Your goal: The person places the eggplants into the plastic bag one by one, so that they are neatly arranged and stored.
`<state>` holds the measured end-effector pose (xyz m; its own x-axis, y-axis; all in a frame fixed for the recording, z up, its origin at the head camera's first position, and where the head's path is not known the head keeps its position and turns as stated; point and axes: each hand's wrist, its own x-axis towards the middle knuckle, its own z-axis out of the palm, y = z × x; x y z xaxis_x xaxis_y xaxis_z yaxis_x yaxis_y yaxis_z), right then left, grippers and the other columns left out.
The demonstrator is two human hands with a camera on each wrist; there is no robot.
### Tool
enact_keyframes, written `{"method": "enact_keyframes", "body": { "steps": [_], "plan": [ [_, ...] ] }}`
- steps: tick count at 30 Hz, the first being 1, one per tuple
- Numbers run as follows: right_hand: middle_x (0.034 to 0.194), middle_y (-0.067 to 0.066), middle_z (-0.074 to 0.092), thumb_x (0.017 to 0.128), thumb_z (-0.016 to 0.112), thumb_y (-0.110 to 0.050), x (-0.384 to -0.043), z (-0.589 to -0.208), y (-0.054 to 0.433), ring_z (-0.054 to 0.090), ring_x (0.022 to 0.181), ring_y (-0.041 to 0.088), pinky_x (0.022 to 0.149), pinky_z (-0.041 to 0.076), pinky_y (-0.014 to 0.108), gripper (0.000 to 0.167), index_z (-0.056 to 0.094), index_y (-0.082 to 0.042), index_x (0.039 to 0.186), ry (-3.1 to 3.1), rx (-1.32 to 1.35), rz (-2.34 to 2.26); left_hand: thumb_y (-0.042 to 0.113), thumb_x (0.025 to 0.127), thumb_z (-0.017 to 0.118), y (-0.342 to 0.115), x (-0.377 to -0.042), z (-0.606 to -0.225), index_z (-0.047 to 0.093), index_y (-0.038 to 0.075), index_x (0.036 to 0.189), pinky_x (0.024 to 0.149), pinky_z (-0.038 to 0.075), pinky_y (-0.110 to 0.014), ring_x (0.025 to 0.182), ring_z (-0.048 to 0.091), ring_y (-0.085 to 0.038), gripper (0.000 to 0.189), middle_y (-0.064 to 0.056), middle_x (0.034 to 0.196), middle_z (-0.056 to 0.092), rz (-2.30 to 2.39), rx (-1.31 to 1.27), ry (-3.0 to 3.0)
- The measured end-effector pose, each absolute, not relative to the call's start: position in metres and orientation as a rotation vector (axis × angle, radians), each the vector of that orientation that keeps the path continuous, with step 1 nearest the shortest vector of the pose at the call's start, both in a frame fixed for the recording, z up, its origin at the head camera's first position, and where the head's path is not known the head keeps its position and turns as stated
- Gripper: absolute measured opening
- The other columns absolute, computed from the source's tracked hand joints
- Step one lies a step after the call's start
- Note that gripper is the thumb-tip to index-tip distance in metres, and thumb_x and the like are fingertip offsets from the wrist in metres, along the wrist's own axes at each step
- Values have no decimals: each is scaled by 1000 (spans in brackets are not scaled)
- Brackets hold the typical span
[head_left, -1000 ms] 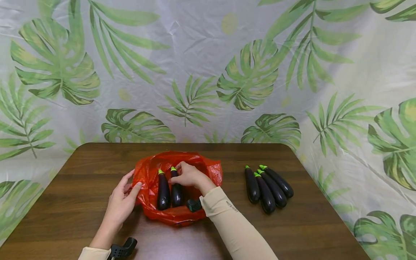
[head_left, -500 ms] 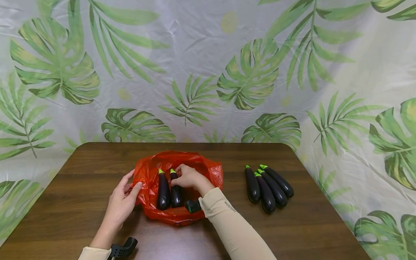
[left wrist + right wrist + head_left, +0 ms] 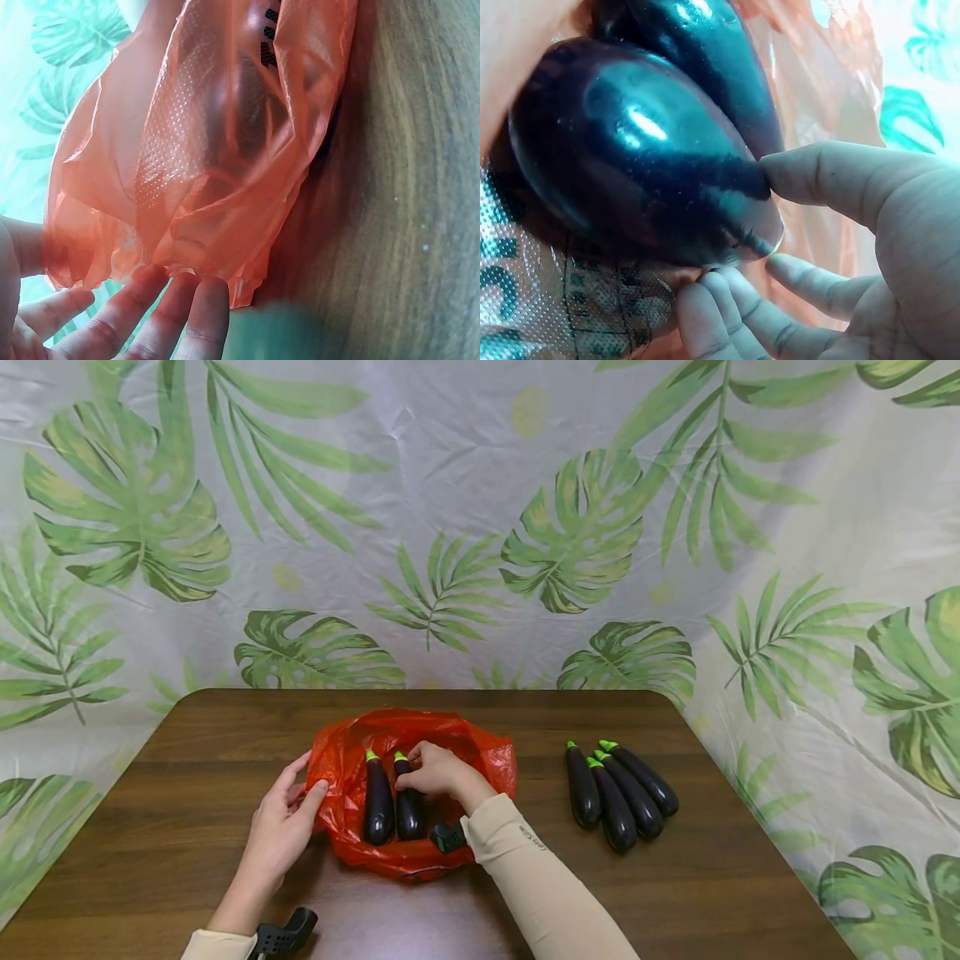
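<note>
A red plastic bag (image 3: 397,862) lies on the table with its mouth spread. Inside it two dark purple eggplants with green stem ends lie side by side. My right hand (image 3: 442,770) reaches into the bag and pinches the right eggplant (image 3: 410,814) near its stem end, thumb on one side and fingers on the other. The left eggplant (image 3: 378,802) lies close beside it. My left hand (image 3: 285,814) holds the bag's left rim between thumb and fingers. In the left wrist view, the fingertips (image 3: 206,296) are at the edge of the translucent red film.
Several more eggplants (image 3: 615,810) lie fanned out on the brown wooden table (image 3: 720,893), right of the bag. Behind the table hangs a leaf-patterned cloth (image 3: 450,485). A black wrist mount (image 3: 285,933) sits on the left forearm.
My right hand and the eggplant it pinches have shifted slightly within the bag, first down and left, then a little right. My left hand stays at the bag's rim.
</note>
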<state>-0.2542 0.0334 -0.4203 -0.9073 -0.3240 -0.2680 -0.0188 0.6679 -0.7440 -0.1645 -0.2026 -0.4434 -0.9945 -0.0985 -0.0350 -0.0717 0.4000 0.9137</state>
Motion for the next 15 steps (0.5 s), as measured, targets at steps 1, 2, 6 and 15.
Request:
{"method": "enact_keyframes", "body": {
  "steps": [1,2,6,15],
  "plan": [
    [137,16,65,93,79,-20,-254,-420,34,67,105,24,79,63,35,45,59,-2,129,2502,-270,-1114,30,112,58,-203,-164,-443,32,18,169,85,66,-31,111,75,-28,64,-31,147,62,-1702,162,-2607],
    [138,16,65,93,79,-20,-254,-420,34,67,105,24,79,62,35,46,58,-2,130,2499,-269,-1116,30,112,58,-203,-164,-443,32,18,169,85,66,-31,111,75,-28,64,-31,147,62,-1705,163,-2607],
    [140,17,64,94,80,-22,-254,-419,36,66,98,22,76,61,34,47,58,-3,131,2492,-262,-1114,30,112,58,-203,-165,-443,32,18,169,84,66,-31,111,75,-27,64,-31,147,62,-1708,163,-2604],
    [118,12,65,94,82,-26,-255,-417,37,63,77,19,66,55,29,47,57,-4,128,2497,-274,-1086,29,112,58,-203,-164,-441,32,17,169,82,66,-28,105,75,-21,64,-31,146,63,-1721,162,-2599]
  ]
}}
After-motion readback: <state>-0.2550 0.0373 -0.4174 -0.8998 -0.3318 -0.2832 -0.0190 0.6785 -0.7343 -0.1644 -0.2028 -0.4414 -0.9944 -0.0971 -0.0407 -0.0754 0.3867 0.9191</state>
